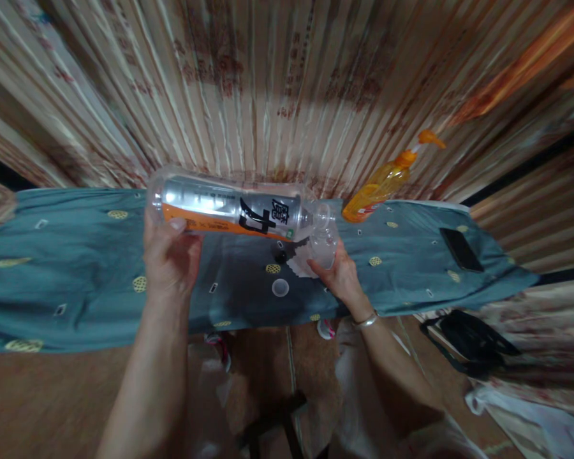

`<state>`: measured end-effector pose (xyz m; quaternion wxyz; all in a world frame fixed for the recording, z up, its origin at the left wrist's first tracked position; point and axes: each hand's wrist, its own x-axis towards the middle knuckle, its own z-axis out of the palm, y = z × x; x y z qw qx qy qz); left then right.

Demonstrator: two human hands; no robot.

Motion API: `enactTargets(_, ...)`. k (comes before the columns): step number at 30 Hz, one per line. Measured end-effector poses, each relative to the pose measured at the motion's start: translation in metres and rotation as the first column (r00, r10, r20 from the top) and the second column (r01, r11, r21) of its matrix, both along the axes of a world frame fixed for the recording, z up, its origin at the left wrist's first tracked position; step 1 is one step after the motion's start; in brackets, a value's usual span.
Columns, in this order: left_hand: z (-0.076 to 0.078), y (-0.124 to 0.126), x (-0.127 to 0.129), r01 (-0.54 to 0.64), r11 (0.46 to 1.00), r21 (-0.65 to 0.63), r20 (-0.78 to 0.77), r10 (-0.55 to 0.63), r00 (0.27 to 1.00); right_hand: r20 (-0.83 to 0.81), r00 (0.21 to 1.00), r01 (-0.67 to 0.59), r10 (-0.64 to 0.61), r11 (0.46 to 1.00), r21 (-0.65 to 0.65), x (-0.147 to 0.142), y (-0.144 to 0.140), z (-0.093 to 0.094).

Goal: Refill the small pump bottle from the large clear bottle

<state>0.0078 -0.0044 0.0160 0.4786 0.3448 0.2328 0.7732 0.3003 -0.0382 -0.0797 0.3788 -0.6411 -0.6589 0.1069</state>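
My left hand [172, 255] is closed around the base end of a large clear plastic bottle [205, 203] with a silver and orange label. The bottle is held nearly level above the table, its neck pointing right. My right hand [339, 274] grips a small clear plastic container [324, 247] under the bottle's mouth. Whether liquid passes between them I cannot tell. Below lie a pale sheet with a jagged edge [300, 262], a small dark round object [280, 256] and a translucent round lid or dish [280, 287].
A yellow pump bottle [377, 188] stands at the table's back, right of my hands. A black phone [461, 249] lies at the right on the teal cloth [90, 261]. Curtains [258, 95] hang behind. On the floor at right is a black bag [469, 341]; a dark stool [287, 421] is below.
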Motion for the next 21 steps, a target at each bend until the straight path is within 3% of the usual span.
enactTargets(21, -0.0004, 0.0010, 0.0023, -0.010, 0.999, -0.048, 0.033, 0.012, 0.999, 0.006, 1.000, 0.027, -0.026, 0.999, -0.046, -0.0018, -0.0010, 0.0028)
